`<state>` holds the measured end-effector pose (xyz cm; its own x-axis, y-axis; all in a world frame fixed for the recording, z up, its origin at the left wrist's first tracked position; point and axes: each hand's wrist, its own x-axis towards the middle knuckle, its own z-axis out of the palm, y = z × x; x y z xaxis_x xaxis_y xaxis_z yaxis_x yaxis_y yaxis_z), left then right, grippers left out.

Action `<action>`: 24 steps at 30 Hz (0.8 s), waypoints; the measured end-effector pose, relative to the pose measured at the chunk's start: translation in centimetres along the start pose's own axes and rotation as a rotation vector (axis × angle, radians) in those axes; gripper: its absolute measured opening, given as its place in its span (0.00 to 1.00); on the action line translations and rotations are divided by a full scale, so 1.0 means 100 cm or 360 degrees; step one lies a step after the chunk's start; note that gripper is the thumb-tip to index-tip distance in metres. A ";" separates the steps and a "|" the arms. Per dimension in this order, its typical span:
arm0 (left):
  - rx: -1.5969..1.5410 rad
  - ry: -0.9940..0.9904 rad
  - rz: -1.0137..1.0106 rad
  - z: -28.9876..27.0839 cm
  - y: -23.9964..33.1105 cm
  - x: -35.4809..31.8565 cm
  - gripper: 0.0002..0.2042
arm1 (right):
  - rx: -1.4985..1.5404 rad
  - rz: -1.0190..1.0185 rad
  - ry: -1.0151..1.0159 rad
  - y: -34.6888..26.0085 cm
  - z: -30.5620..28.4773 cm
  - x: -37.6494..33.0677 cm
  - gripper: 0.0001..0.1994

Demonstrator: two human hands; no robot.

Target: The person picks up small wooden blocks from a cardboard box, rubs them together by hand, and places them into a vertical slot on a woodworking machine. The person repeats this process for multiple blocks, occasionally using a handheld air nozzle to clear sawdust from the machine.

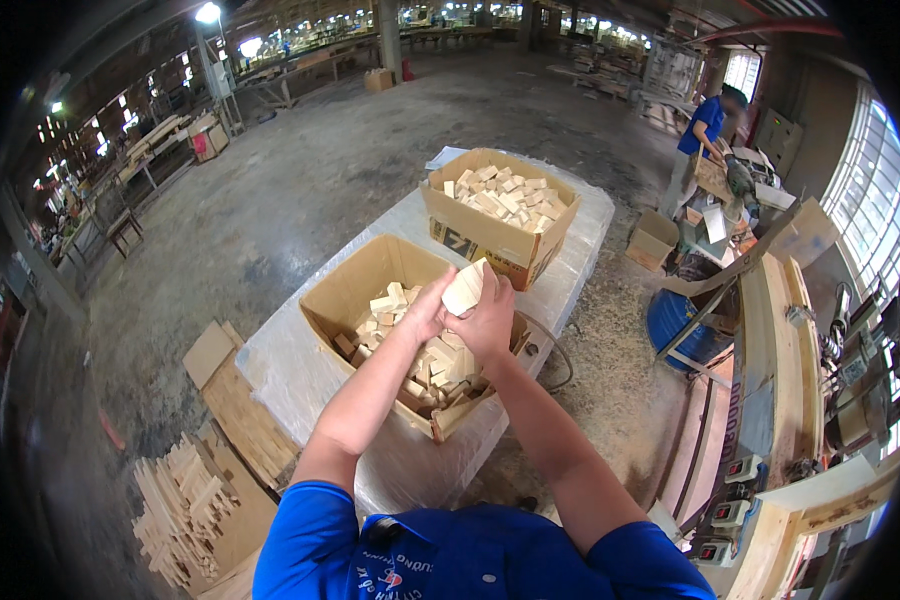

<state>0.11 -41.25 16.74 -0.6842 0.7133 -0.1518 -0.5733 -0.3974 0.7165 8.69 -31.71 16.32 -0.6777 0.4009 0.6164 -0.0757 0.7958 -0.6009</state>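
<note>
Both my hands meet over the near cardboard box (pixel 345 290), holding a pale wood block (pixel 464 288) between them. My left hand (pixel 429 308) grips it from the left, fingers closed against its side. From the right, my right hand (pixel 488 318) wraps round the same block. Whether it is one block or several pressed together, I cannot tell. Loose wood blocks (pixel 440 366) lie in the near box below my forearms, which hide part of them. Beyond my hands stands a second cardboard box (pixel 480 240), heaped with similar small blocks (pixel 508 195).
Both boxes stand on a plastic-wrapped surface (pixel 285 345). Wood strips (pixel 185 505) are stacked on the floor at the lower left. To the right are a blue drum (pixel 678 328) and a workbench (pixel 770 370). A person in blue (pixel 705 130) works at the far right.
</note>
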 end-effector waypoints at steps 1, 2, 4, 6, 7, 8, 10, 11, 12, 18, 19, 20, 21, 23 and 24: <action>-0.0062 -0.0107 -0.0115 -0.005 0.014 -0.003 0.20 | -0.0013 -0.0082 0.0015 -0.004 0.000 -0.001 0.47; -0.0123 -0.0224 -0.0239 -0.007 0.022 -0.005 0.21 | -0.0036 -0.0157 0.0036 -0.006 -0.001 -0.001 0.47; 0.0388 -0.0171 -0.0061 -0.008 0.025 -0.011 0.20 | -0.0066 -0.0256 0.0047 -0.008 -0.004 -0.002 0.46; 0.0669 -0.0187 0.0010 -0.008 0.025 -0.015 0.20 | -0.0054 -0.0276 0.0041 -0.009 -0.006 -0.004 0.46; 0.0672 -0.0198 0.0015 -0.009 0.026 -0.018 0.19 | -0.0042 -0.0289 0.0037 -0.009 -0.006 -0.005 0.46; 0.0674 -0.0209 0.0019 -0.010 0.026 -0.020 0.19 | -0.0041 -0.0283 0.0029 -0.010 -0.006 -0.007 0.46; 0.0683 -0.0262 0.0034 -0.014 0.026 -0.024 0.19 | -0.0035 -0.0273 0.0019 -0.012 -0.006 -0.011 0.46; 0.0690 -0.0304 0.0044 -0.016 0.025 -0.025 0.19 | -0.0007 -0.0254 -0.0004 -0.012 -0.007 -0.012 0.46; 0.0696 -0.0346 0.0054 -0.018 0.024 -0.027 0.18 | 0.0019 -0.0234 -0.0027 -0.013 -0.008 -0.013 0.46; 0.0703 -0.0286 -0.0008 -0.020 0.020 -0.026 0.17 | 0.0082 -0.0177 -0.0109 -0.008 -0.011 -0.014 0.46; 0.0669 -0.0275 -0.0037 -0.021 0.022 -0.026 0.19 | 0.0096 -0.0167 -0.0126 -0.007 -0.011 -0.013 0.46; 0.0635 -0.0264 -0.0067 -0.023 0.027 -0.026 0.21 | 0.0138 -0.0228 -0.0140 -0.006 -0.012 -0.011 0.46; 0.0602 -0.0254 -0.0096 -0.024 0.032 -0.025 0.23 | 0.0180 -0.0289 -0.0154 -0.004 -0.012 -0.008 0.46; 0.0318 -0.0326 -0.0257 -0.033 0.040 -0.024 0.31 | 0.0212 -0.0408 -0.0306 -0.009 -0.010 -0.013 0.47; 0.0175 -0.0361 -0.0334 -0.037 0.042 -0.025 0.35 | 0.0192 -0.0465 -0.0425 -0.012 -0.009 -0.017 0.47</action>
<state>-2.22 -46.87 17.56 -0.4314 0.8884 -0.1572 -0.6306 -0.1723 0.7567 10.57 -32.90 16.48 -0.7796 0.0215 0.6259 -0.3675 0.7936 -0.4850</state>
